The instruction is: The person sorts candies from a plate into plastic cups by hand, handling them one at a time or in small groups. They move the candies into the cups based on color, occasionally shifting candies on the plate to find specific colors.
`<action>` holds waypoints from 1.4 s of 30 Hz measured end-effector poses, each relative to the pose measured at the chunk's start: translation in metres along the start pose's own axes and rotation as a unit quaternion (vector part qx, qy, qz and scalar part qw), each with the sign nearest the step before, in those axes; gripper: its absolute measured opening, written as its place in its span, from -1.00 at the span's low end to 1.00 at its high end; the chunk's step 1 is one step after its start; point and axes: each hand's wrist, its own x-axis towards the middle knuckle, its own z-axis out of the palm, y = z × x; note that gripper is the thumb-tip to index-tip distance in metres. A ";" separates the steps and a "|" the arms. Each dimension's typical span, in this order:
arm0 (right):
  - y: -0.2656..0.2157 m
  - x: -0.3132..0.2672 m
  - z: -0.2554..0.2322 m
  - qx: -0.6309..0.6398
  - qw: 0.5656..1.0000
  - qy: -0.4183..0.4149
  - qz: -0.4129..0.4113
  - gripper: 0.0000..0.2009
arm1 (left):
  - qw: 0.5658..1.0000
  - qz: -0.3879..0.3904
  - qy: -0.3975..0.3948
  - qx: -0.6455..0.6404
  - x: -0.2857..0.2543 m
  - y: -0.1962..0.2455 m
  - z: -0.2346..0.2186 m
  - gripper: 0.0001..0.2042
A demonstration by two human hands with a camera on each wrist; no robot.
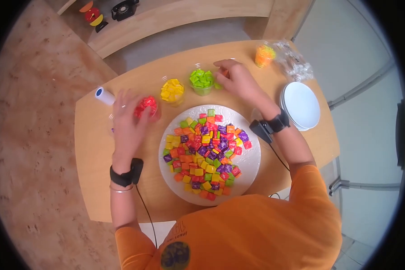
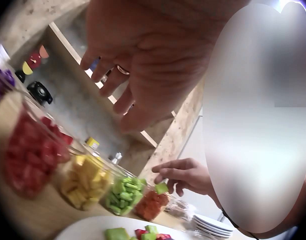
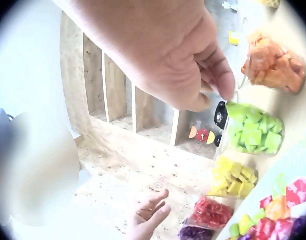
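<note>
My left hand (image 1: 129, 123) hovers beside the cup of red candies (image 1: 147, 108), fingers loosely spread and holding nothing. A cup of purple candies (image 2: 0, 82) shows at the left wrist view's edge, mostly hidden by that hand in the head view. My right hand (image 1: 242, 83) is over the cups of green candies (image 1: 201, 80) and orange candies (image 3: 273, 62), pinching a small green wrapped candy (image 2: 161, 188) at its fingertips. A cup of yellow candies (image 1: 172, 91) stands between the red and green ones. Mixed square candies cover the large round white tray (image 1: 168, 180).
Stacked white plates (image 1: 301, 105) stand on the right side of the table (image 1: 94, 180). Behind them lie a clear plastic bag (image 1: 294, 63) and a cup of orange-yellow pieces (image 1: 264, 55). A white cylinder (image 1: 105, 96) lies at the left edge. Shelves with a black telephone (image 1: 124, 10) are beyond.
</note>
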 end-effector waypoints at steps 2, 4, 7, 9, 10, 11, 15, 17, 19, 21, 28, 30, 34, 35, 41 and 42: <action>0.010 -0.006 0.015 -0.016 0.996 0.056 -0.060 -0.71 | 0.994 -0.071 0.067 0.039 -0.021 -0.023 -0.002 -0.59; 0.012 -0.013 0.025 -0.026 0.994 0.042 -0.097 -0.74 | 0.993 -0.100 0.059 0.037 -0.035 -0.035 0.000 -0.55; 0.003 -0.027 0.024 0.023 0.990 0.090 -0.104 -0.80 | 0.992 -0.112 0.054 0.031 -0.053 -0.033 -0.002 -0.55; -0.001 -0.037 0.013 -0.006 0.992 0.095 -0.089 -0.83 | 0.995 -0.081 0.056 0.021 -0.064 -0.028 -0.005 -0.57; -0.001 -0.043 0.008 -0.030 0.991 0.106 -0.072 -0.86 | 0.995 -0.084 0.054 0.020 -0.067 -0.029 -0.005 -0.57; 0.002 -0.049 0.004 -0.030 0.992 0.104 -0.071 -0.86 | 0.994 -0.089 0.061 0.018 -0.069 -0.031 -0.005 -0.58; 0.026 -0.068 -0.011 -0.150 0.981 -0.096 -0.081 -0.87 | 0.994 -0.082 0.058 0.049 -0.061 -0.034 -0.011 -0.59; 0.030 -0.070 -0.013 -0.200 0.960 -0.178 -0.082 -0.82 | 0.996 -0.048 0.048 0.064 -0.037 -0.018 -0.014 -0.60; 0.030 -0.070 -0.019 -0.209 0.946 -0.213 -0.127 -0.81 | 0.996 -0.011 0.035 0.076 -0.017 -0.003 -0.006 -0.60; 0.038 -0.062 -0.021 -0.198 0.942 -0.237 -0.134 -0.78 | 0.995 0.072 0.019 0.059 -0.003 0.011 0.003 -0.60; 0.057 -0.059 -0.019 -0.145 0.936 -0.280 -0.154 -0.68 | 0.991 0.077 -0.067 -0.090 -0.046 0.056 0.031 -0.61; 0.058 -0.064 -0.019 -0.140 0.941 -0.269 -0.154 -0.69 | 0.993 0.055 -0.067 -0.076 -0.068 0.052 0.033 -0.61; 0.058 -0.056 -0.016 -0.119 0.937 -0.244 -0.219 -0.73 | 0.995 -0.038 -0.041 -0.085 -0.110 0.041 0.039 -0.60; 0.061 -0.053 -0.014 -0.110 0.932 -0.254 -0.235 -0.73 | 0.995 -0.056 -0.034 -0.077 -0.116 0.043 0.044 -0.57; 0.081 -0.048 -0.013 -0.035 0.942 -0.276 -0.190 -0.68 | 0.981 -0.170 -0.021 -0.086 -0.118 0.062 0.065 -0.55; 0.082 -0.050 -0.011 -0.026 0.940 -0.292 -0.175 -0.71 | 0.976 -0.194 -0.024 -0.098 -0.119 0.064 0.065 -0.55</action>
